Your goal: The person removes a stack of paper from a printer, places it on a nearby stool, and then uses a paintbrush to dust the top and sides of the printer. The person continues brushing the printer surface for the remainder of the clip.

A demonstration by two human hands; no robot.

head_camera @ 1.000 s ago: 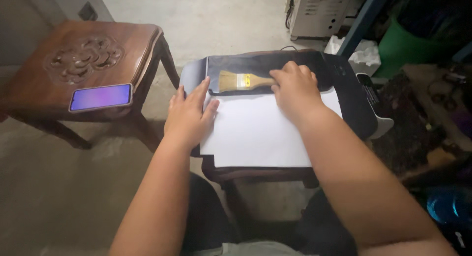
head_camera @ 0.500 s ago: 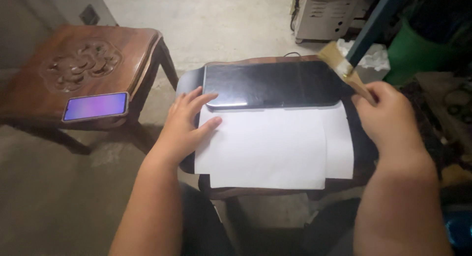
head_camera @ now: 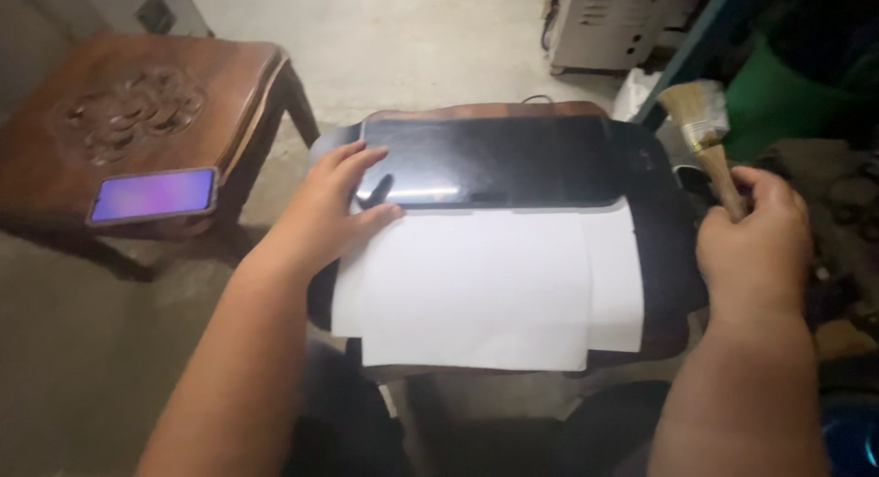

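Off the right edge of the glossy black flat-topped printer (head_camera: 494, 161), the right hand (head_camera: 755, 248) has its grip wrapped around the wooden-handled paintbrush (head_camera: 710, 143), bristles pointing up and away. The printer lies to its left. The left hand (head_camera: 325, 211) rests spread flat on the near-left corner, beside the white paper sheets (head_camera: 485, 289).

Home storage or work corner: bare concrete floor (head_camera: 412, 37), carved wooden stool (head_camera: 137, 102), cluttered shelving (head_camera: 806, 65).

L hand (head_camera: 320, 211) flat on black printer (head_camera: 494, 161), thumb on white paper (head_camera: 476, 289). R hand (head_camera: 755, 248) grips paintbrush (head_camera: 707, 138) upright, off printer's right edge. Lit phone (head_camera: 151, 195) on carved wooden table (head_camera: 137, 111), left.
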